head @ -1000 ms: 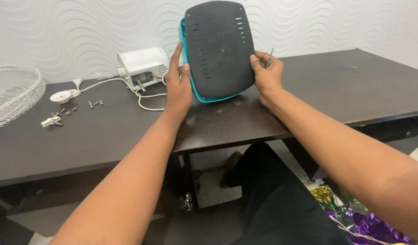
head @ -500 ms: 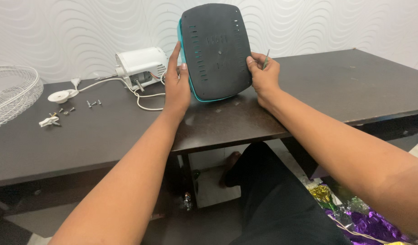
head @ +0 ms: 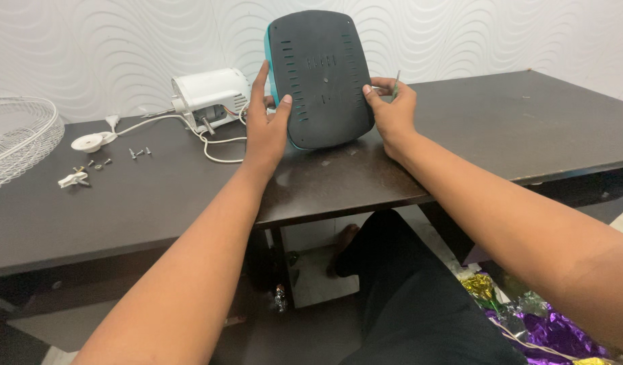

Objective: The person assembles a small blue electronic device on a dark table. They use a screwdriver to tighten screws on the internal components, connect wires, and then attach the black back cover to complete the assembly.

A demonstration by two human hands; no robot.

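At the far 9 o'clock edge a white wire guard [head: 14, 138], shaped like a shallow basket, lies on the dark surface [head: 156, 196]; nothing shows inside it. Just to its right sit a white plug-like clip [head: 73, 179], a round white cap [head: 87, 142] and a scatter of small screws [head: 139, 153]. Farther toward 12 o'clock a white motor housing [head: 210, 96] rests with its white cord [head: 217, 145] looping across the surface.

The left hand [head: 267, 128] grips the left rim of a dark grey base plate [head: 321, 78] with a teal edge, its fingers [head: 260, 78] closed along that side. The plate stands upright at 12 o'clock, its lower edge resting on the surface and its slotted underside facing the camera. The right hand [head: 393, 111] presses the plate's right rim, its fingers closed on that rim and also pinching a thin screwdriver [head: 396, 80] that pokes upward.

To hold it well, I judge both hands should keep even pressure on opposite rims, with the lower edge planted so the plate does not slide or tip backward.

At 5 o'clock, under the surface, purple and gold foil [head: 528, 318] lies on the floor.
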